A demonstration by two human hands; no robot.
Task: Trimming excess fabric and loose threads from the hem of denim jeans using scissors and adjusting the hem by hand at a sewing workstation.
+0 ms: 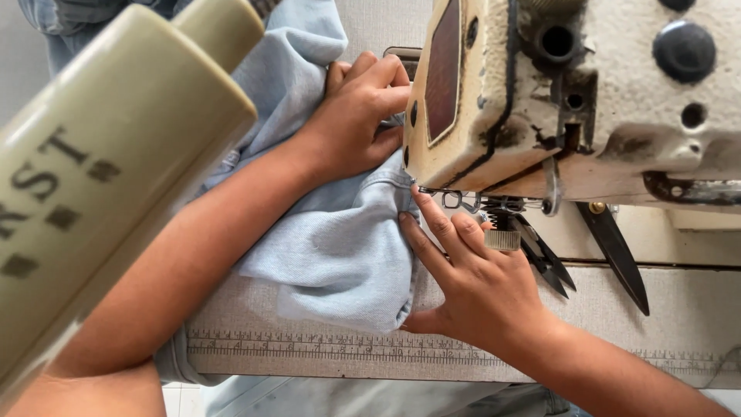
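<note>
The left hand (pixel 359 116) is curled, gripping bunched light-blue denim (pixel 340 247) behind the sewing machine (pixel 571 93). The right hand (pixel 478 282) lies flat, fingers spread, pressing the denim on the worktop (pixel 671 324) beside the needle.

The denim (pixel 340 255) is soft, pale blue woven cloth, matt, with a stitched seam along its folded edge. The machine head (pixel 617 93) is cream-painted metal, its enamel chipped, scuffed and stained dark with oil; its knob (pixel 684 51) looks like black glossy plastic. The thread guides (pixel 463 199) and spring (pixel 502 220) are bare, shiny metal wire. The scissors (pixel 617 251) have dark, dull metal blades. The table (pixel 309 309) has a grey, finely speckled matt top with a printed ruler strip (pixel 324 346) along its worn edge. The cone (pixel 100 154) is smooth olive plastic with a slight sheen.
</note>
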